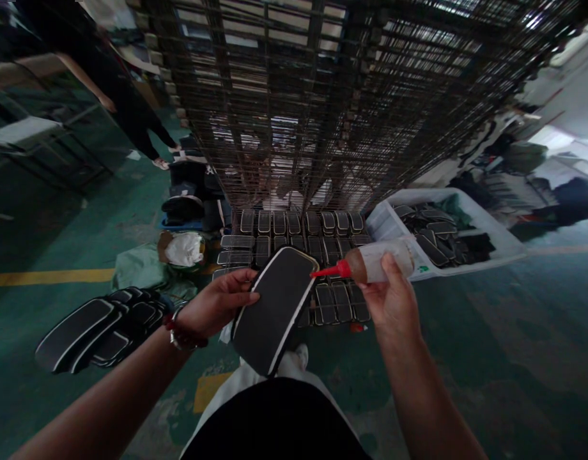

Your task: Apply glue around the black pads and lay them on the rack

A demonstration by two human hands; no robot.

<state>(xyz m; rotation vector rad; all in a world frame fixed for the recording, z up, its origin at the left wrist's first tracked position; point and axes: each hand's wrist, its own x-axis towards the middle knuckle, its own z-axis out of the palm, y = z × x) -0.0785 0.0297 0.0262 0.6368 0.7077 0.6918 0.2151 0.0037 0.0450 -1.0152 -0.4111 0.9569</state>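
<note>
A black panel with rounded corners and a pale edge line (273,306) is held at its left edge by my left hand (222,300), thumb on top. My right hand (392,294) is wrapped round a glue bottle (371,260) with a whitish label and brownish contents. The bottle lies nearly level, and its red nozzle points left, with the tip at the panel's upper right corner. Whether the tip touches the panel, I cannot tell. Beyond the panel, rows of similar dark pieces (326,303) lie on a wire rack.
A tall stack of wire racks (294,96) rises ahead. To the right is a white bin (495,265) with dark pieces. More black panels (107,326) lie at left, near a green sack (138,268). A person (126,96) stands at the upper left.
</note>
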